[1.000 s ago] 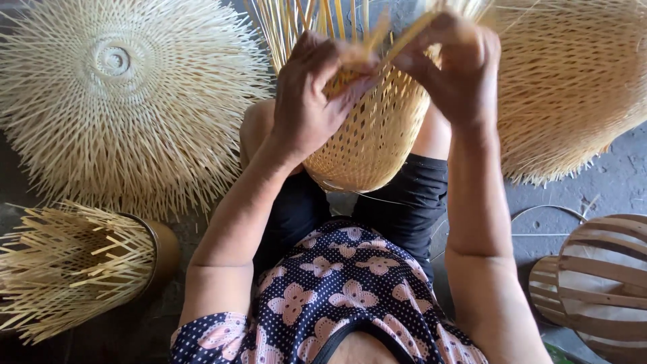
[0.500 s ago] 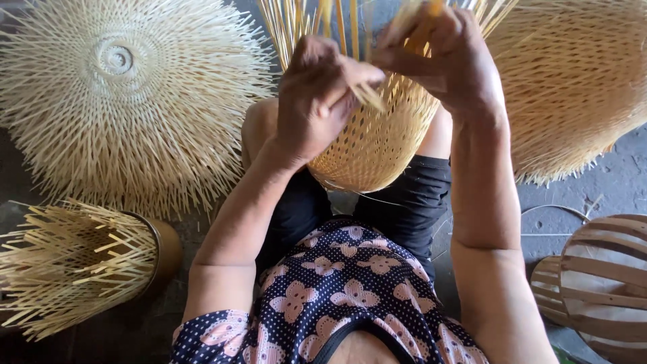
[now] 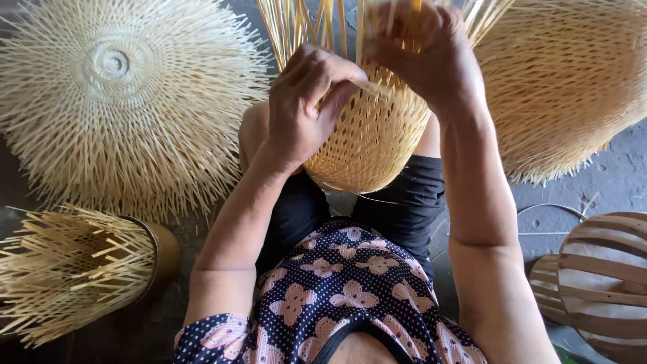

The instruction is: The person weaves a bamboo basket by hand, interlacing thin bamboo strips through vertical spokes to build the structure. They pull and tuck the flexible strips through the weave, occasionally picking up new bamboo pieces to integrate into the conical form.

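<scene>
Right hand (image 3: 424, 57) has slid up the strips (image 3: 317, 27); left hand (image 3: 306, 104) pinches one strip against the half-woven basket (image 3: 367, 145) on the lap, right fingers clamped on upright strips.

Half-woven pale bamboo basket (image 3: 367, 145), rounded, resting between the knees, loose strips (image 3: 317, 27) fanning upward

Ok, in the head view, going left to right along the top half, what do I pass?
Flat round woven mat with loose spikes → left hand → half-woven basket → right hand → large woven dome.
</scene>
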